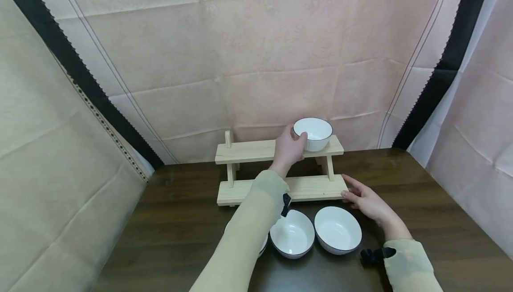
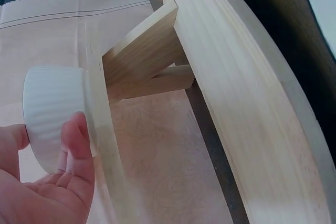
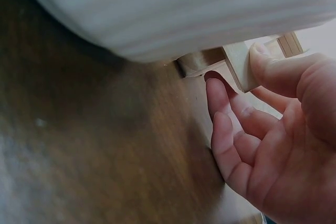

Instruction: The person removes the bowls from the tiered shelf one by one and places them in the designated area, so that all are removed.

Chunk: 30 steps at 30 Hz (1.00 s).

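A white bowl (image 1: 312,128) with a dark rim is at the right end of the top board of a two-tier wooden shelf (image 1: 248,152). My left hand (image 1: 289,148) grips this bowl by its left side; the left wrist view shows the fingers against the ribbed wall of the bowl (image 2: 55,108). At the right end of the lower board, my right hand (image 1: 366,199) pinches the wood. In the right wrist view its thumb (image 3: 268,64) lies on the board, with fingers curled near the end.
Two white bowls, one (image 1: 292,234) beside the other (image 1: 338,229), stand on the dark wooden table (image 1: 180,238) before the shelf. Another bowl (image 1: 263,245) is mostly hidden by my left forearm. Pale fabric walls (image 1: 260,60) enclose the table's back and sides.
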Available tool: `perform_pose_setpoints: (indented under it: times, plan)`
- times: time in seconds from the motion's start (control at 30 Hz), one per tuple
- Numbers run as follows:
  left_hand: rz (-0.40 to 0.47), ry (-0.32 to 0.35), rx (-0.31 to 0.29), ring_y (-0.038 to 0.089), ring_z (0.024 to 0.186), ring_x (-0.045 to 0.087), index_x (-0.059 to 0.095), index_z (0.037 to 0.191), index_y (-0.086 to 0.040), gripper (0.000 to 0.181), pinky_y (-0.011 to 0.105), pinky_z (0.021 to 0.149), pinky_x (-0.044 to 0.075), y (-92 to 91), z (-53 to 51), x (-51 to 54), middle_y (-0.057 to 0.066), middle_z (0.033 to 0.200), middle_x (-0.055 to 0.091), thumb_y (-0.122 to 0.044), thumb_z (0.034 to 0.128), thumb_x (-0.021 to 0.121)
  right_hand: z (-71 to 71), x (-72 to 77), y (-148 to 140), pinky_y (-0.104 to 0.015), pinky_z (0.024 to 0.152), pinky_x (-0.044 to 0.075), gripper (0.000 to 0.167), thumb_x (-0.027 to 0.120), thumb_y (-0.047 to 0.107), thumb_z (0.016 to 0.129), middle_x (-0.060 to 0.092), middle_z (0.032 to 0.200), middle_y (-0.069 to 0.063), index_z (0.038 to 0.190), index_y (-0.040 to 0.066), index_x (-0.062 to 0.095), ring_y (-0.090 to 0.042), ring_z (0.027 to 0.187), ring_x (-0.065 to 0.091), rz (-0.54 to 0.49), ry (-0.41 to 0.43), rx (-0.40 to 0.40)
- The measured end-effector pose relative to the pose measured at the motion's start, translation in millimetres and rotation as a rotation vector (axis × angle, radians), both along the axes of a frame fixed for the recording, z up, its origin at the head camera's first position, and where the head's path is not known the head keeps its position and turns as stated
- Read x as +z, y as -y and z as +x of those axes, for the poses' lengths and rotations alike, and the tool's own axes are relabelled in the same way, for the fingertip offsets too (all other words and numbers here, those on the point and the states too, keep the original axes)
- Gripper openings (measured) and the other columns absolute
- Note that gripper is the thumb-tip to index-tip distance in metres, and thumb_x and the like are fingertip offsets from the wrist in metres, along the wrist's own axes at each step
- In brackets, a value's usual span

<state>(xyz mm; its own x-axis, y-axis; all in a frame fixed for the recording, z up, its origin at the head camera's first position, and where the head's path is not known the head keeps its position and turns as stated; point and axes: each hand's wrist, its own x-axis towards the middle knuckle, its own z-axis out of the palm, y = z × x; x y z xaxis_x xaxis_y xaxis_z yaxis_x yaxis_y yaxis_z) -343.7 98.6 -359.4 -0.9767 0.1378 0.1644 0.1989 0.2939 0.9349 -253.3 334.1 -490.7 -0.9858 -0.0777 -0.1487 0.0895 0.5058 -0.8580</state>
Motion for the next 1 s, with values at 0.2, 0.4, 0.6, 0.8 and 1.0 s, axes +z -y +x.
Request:
perform_pose_setpoints:
  times: [0.2,0.4,0.6,0.8,1.0]
  plan:
    - [0.044,0.047,0.002,0.018,0.043,0.055,0.038,0.139,-0.024,0.050,0.027,0.043,0.051,0.5,-0.6,-0.7,0.007,0.065,0.057,-0.026,0.0905,0.047,-1.4,-2.4,-0.5,-0.040,0.084,0.051,0.067,0.052,0.039,0.094,0.051,0.132,-0.021,0.150,0.027,0.017,-0.025,0.107,0.060,-0.010,-0.012,0.012]
    - [0.060,0.064,0.000,0.018,0.043,0.055,0.037,0.141,-0.025,0.054,0.026,0.045,0.052,1.7,1.9,-2.5,0.007,0.063,0.059,-0.024,0.0888,0.048,-0.5,-3.0,-1.5,-0.039,0.084,0.051,0.067,0.051,0.039,0.094,0.052,0.130,-0.020,0.150,0.027,0.017,-0.025,0.107,0.060,-0.008,-0.016,0.017]
    - [0.081,0.059,0.014,0.018,0.042,0.057,0.035,0.143,-0.024,0.058,0.031,0.047,0.053,1.7,4.3,-5.7,0.013,0.068,0.062,-0.020,0.0869,0.049,0.6,-2.7,-1.1,-0.040,0.085,0.051,0.067,0.051,0.039,0.094,0.052,0.130,-0.020,0.150,0.027,0.017,-0.025,0.107,0.060,-0.003,-0.014,0.006]
    - [0.082,0.047,0.021,0.019,0.043,0.058,0.033,0.144,-0.021,0.058,0.034,0.050,0.054,3.6,6.7,-9.5,0.015,0.071,0.063,-0.019,0.0881,0.048,0.9,-3.3,-0.2,-0.040,0.085,0.051,0.067,0.051,0.041,0.093,0.051,0.132,-0.020,0.150,0.029,0.017,-0.024,0.107,0.060,-0.011,0.002,-0.001]
    - [0.093,0.016,0.017,0.018,0.043,0.058,0.033,0.144,-0.019,0.058,0.033,0.049,0.055,3.8,6.8,-11.8,0.017,0.072,0.065,-0.018,0.0877,0.048,0.1,-3.6,-1.3,-0.040,0.085,0.051,0.067,0.051,0.041,0.093,0.051,0.131,-0.020,0.150,0.030,0.018,-0.024,0.107,0.060,0.000,-0.015,0.003]
